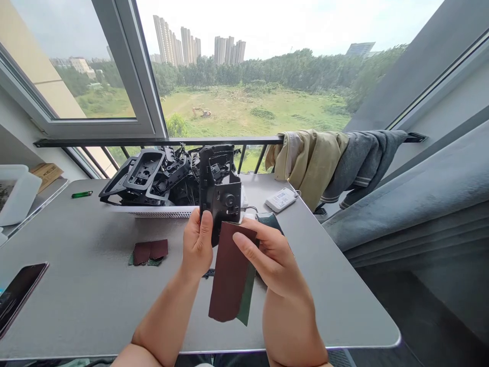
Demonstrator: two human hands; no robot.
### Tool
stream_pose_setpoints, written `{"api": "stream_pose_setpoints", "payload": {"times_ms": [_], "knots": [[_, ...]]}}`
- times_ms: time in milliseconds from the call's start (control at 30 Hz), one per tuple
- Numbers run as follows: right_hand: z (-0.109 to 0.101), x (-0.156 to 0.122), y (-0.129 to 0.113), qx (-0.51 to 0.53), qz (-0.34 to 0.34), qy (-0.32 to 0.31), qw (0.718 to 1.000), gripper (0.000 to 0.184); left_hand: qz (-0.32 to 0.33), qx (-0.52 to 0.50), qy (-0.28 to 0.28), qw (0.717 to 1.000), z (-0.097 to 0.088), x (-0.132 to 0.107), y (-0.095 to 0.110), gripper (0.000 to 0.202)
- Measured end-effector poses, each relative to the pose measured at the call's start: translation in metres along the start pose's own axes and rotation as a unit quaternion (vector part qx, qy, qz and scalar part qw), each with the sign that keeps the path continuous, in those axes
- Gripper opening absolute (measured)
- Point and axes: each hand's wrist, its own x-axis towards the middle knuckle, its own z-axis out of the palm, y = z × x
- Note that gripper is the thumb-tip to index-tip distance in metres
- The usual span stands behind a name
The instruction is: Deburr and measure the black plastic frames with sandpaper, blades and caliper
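Firmly upright above a pale grey counter [87,306], a black moulded plastic housing [219,188] sits in our left grip [197,244], thumb pressed on its face and fingers wrapped behind its lower end, a hold that keeps the piece raised off the counter with its face turned toward us. Our right grip [263,260] pinches a folded sheet of maroon abrasive paper [231,272] between thumb and curled fingers, its green backing [248,300] showing along one edge and its top just overlapping the housing's lower end. Our forearms angle in from either side, bringing both hands together near the middle of the counter. Beyond them, a white slotted plastic basket [160,212] gathers a heap of similar black plastic frames [160,176] in one place, below the window rail. Small maroon abrasive scraps [150,251] lie just left of our hands, within easy reach. A dark smartphone [17,295] rests at the counter's left edge, with a slim green lighter [81,194] near the basket and a white power bank [280,200] to its right. A khaki jacket [309,163] and a grey garment [362,163] hang over the black metal rail [114,142].
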Motion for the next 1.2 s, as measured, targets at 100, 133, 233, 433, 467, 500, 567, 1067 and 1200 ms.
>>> {"api": "stream_pose_setpoints", "payload": {"times_ms": [100, 133, 233, 433, 467, 500, 567, 1067, 1200], "knots": [[-0.002, 0.000, 0.000, -0.007, 0.001, 0.031, 1.000, 0.031, 0.012, 0.025, 0.005, 1.000, -0.002, 0.000, -0.002, 0.043], [-0.002, 0.000, 0.000, -0.007, -0.006, 0.029, 1.000, 0.032, 0.014, 0.032, 0.002, 0.999, -0.002, 0.000, -0.002, 0.043], [-0.001, 0.000, -0.001, -0.021, -0.029, -0.005, 0.999, 0.028, 0.012, 0.052, -0.011, 0.999, -0.002, -0.001, -0.001, 0.043], [-0.002, 0.001, -0.001, -0.008, -0.012, 0.018, 1.000, 0.032, 0.001, 0.029, -0.024, 0.999, -0.001, 0.000, 0.001, 0.043], [-0.003, 0.001, -0.001, -0.004, -0.013, 0.021, 1.000, 0.032, -0.001, 0.022, -0.024, 0.999, -0.001, 0.000, 0.001, 0.044], [-0.003, 0.001, -0.001, -0.002, -0.015, 0.017, 1.000, 0.032, -0.005, 0.021, -0.027, 0.999, -0.001, 0.000, 0.002, 0.044], [-0.003, 0.000, -0.001, -0.008, -0.023, -0.001, 1.000, 0.029, -0.014, 0.026, -0.039, 0.999, 0.000, -0.001, 0.004, 0.044], [-0.006, 0.002, 0.002, 0.062, 0.044, 0.027, 0.997, 0.030, -0.053, -0.060, -0.039, 0.996, -0.001, 0.003, 0.001, 0.047], [-0.012, 0.005, 0.009, 0.180, 0.096, 0.052, 0.978, 0.024, -0.090, -0.102, -0.056, 0.989, -0.003, 0.003, 0.003, 0.039]]}}
